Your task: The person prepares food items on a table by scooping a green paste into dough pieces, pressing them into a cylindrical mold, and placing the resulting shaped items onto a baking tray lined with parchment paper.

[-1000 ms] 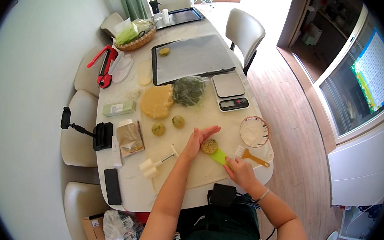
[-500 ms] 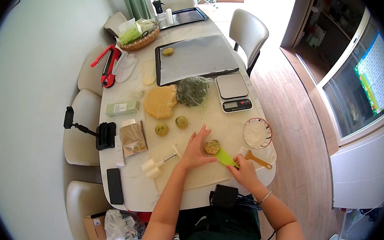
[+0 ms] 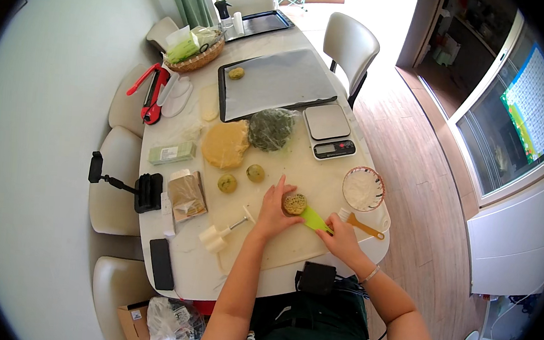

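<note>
In my right hand [image 3: 338, 236] is a bright green scraper [image 3: 316, 221], its blade against a small round moulded pastry [image 3: 295, 204] with a patterned top. My left hand [image 3: 275, 210] curves round the pastry's left side, thumb near the blade and fingers at the far edge. Two greenish dough balls [image 3: 227, 183] [image 3: 255, 173] lie beyond on the pale mat [image 3: 265, 252]. Left of my left forearm, a cream plunger mould [image 3: 217, 237] rests on its side. Farther off are a flat yellow dough mass [image 3: 224, 144] and a dark green mass [image 3: 271, 130] under plastic film.
A lined baking tray [image 3: 279, 84] bears one shaped piece [image 3: 236, 73]. Along the right stand a digital scale [image 3: 328, 126], a bowl of white powder [image 3: 364, 189] and a brush [image 3: 365, 226]. At left are a phone stand [image 3: 149, 192], a brown packet [image 3: 187, 195] and a black phone [image 3: 162, 263].
My left hand has drawn in closer round the moulded pastry. The scraper and the pastry have shifted slightly left with my right hand.
</note>
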{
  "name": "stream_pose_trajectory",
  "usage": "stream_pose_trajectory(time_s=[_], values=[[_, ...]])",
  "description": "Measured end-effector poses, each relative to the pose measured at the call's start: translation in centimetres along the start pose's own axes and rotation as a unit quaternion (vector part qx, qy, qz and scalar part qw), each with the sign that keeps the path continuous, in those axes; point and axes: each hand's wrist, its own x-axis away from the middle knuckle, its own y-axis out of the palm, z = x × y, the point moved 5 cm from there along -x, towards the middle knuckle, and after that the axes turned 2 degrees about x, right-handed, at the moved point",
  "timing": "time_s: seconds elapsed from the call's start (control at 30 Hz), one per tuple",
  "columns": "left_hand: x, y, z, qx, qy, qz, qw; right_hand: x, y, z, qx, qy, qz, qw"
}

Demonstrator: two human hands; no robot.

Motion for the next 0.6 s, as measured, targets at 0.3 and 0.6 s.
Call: stream_pose_trajectory(time_s=[0.3, 0.6], values=[[-0.09, -0.01, -0.87, -0.003, 0.038, 0.005, 0.999, -0.36, 0.26, -0.25, 0.007, 0.006, -0.006, 1.0], [0.02, -0.47, -0.3, -0.005, 0.038, 0.019, 0.999, -0.55, 0.29, -0.18, -0.021, 0.012, 0.003, 1.0]])
